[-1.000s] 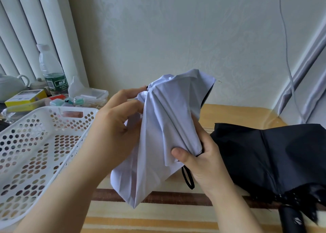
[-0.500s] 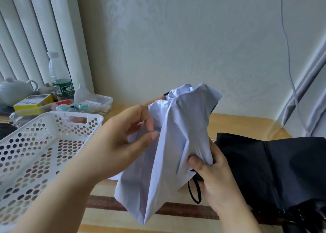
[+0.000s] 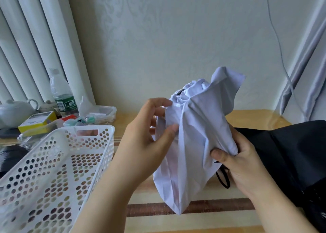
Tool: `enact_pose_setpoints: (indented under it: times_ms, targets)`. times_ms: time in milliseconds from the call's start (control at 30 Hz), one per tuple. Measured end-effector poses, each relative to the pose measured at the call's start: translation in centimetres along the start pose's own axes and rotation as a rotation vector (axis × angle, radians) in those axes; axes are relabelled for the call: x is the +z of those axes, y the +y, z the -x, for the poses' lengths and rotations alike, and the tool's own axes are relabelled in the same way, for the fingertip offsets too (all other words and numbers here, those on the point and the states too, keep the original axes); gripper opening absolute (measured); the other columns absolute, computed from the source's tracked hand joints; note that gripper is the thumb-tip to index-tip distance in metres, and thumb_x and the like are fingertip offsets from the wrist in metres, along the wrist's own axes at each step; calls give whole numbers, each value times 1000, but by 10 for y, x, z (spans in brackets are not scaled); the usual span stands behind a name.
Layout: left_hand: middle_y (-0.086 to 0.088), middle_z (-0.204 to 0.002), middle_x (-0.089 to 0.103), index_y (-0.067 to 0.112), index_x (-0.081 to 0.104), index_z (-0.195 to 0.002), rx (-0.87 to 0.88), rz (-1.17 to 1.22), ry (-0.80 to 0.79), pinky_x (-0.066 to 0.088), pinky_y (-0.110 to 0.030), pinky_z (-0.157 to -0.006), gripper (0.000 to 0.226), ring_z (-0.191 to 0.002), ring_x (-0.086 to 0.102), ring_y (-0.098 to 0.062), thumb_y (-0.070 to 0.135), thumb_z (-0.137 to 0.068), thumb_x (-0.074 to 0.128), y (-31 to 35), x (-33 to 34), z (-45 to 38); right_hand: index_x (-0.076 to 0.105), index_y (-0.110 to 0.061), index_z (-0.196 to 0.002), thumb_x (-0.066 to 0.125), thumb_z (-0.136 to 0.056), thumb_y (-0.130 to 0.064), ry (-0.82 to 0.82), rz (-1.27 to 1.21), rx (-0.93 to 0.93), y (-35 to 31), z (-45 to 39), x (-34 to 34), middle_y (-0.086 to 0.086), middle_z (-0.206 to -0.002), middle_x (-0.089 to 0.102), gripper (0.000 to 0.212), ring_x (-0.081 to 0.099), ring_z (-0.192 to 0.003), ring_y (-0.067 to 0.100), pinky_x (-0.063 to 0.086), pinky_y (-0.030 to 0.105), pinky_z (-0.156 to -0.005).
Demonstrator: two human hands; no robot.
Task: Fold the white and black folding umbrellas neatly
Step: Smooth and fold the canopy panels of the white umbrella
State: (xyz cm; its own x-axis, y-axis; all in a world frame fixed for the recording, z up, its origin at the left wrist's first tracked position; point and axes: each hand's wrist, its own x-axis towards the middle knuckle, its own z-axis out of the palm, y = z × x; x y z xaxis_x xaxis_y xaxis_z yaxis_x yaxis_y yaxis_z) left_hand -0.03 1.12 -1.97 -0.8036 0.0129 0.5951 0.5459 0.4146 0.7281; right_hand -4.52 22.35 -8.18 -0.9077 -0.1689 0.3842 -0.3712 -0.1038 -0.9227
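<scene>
We see the bench [image 3: 250, 116], a pale wood surface with a striped covering at its near edge, and we place everything else against the white basket [image 3: 58, 171], a perforated plastic one at the bench's left side. The black umbrella [image 3: 289, 155] lies slack on the bench well to the right of the basket, its dark canopy spread loosely toward the frame's right edge. Between the basket and that black canopy we hold the white umbrella [image 3: 192, 144] up off the bench, its bundled canopy tilted so the gathered top end leans up and to the right, while a loose pointed fold hangs toward the striped covering. Our left hand [image 3: 150, 141] sits just right of the basket's far corner, on the left flank of the white canopy: its thumb and fingertips are pinching a pleat of the fabric near the top. Our right hand [image 3: 240, 165] is on the far side of the white umbrella from the basket, touching the black canopy behind it; its fingers are curled tight round the lower gathered fabric. A thin black strap [image 3: 222, 179] loops out under that hand. Behind the basket stand a clear water bottle [image 3: 61, 93], a white teapot [image 3: 15, 111] and a yellow box [image 3: 38, 120].
</scene>
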Motion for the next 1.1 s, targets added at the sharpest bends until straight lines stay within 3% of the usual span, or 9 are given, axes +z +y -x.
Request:
enact_pose_setpoints:
  times_ms: [133, 300, 400, 567, 733, 867, 967, 1033, 1100]
  targets:
    - [15, -95, 62, 40, 51, -111, -1, 33, -5, 53, -38, -74, 32, -82, 61, -15, 27, -82, 55, -1, 0, 0, 57, -15, -125, 77, -49, -28, -1, 3, 4, 2, 0, 5, -10, -103, 70, 79, 65, -103, 12, 54, 21, -72]
    - [7, -87, 59, 36, 50, -106, 72, 2, 24, 52, -37, -73, 34, -76, 59, -16, 10, -84, 51, 0, 5, 1, 58, -19, -119, 79, -49, -28, -11, 29, 1, 4, 0, 7, -10, -98, 71, 73, 66, -97, 9, 54, 20, -71]
    - [-3, -82, 56, 36, 48, -94, 40, 34, -3, 52, -46, -68, 29, -72, 54, -23, 11, -81, 48, -1, 5, 2, 58, -24, -125, 88, -47, -43, -27, 91, -17, 2, 0, 9, -9, -113, 68, 86, 62, -110, 10, 52, 20, -79]
    - [11, -89, 47, 41, 52, -86, 85, 29, -108, 39, -6, -67, 23, -86, 48, 0, 19, -77, 56, 0, 7, 8, 54, -35, -129, 85, -52, -54, -29, 121, -34, -4, 1, 11, -9, -126, 63, 85, 56, -120, 9, 50, 19, -85]
    - [16, -97, 47, 58, 50, -104, 97, -2, -139, 35, -3, -74, 34, -92, 47, 3, 36, -79, 41, -2, 3, 7, 53, -19, -130, 85, -52, -34, -84, 72, 11, -3, 2, 11, -5, -116, 68, 86, 60, -115, 16, 51, 20, -81]
    - [14, -81, 53, 48, 54, -90, 99, -114, -34, 36, -6, -67, 20, -76, 50, 2, 33, -86, 42, 1, -6, 5, 52, -20, -130, 88, -47, -53, -171, 131, 74, -6, 5, 15, -8, -114, 68, 97, 61, -112, 14, 52, 25, -85]
    - [11, -61, 55, 32, 55, -69, -17, -112, 116, 33, -12, -50, 8, -53, 46, -3, 25, -72, 54, 4, -11, 5, 53, -37, -120, 90, -54, -23, -171, 267, 63, -10, 9, 22, -25, -108, 67, 77, 61, -106, -3, 49, 11, -78]
    - [10, -53, 53, 25, 54, -59, -69, -57, 191, 33, -11, -43, 17, -45, 42, -5, 17, -72, 61, 8, -11, 4, 49, -44, -115, 83, -64, -1, -164, 314, 53, -13, 11, 26, -37, -105, 62, 75, 57, -103, -14, 45, 4, -75]
    - [5, -49, 49, 14, 57, -58, -111, 62, 229, 33, -10, -38, 24, -42, 39, -6, 1, -75, 65, 15, -9, 4, 47, -48, -114, 78, -70, 3, -170, 347, 34, -16, 13, 28, -42, -106, 59, 73, 54, -103, -18, 43, 1, -76]
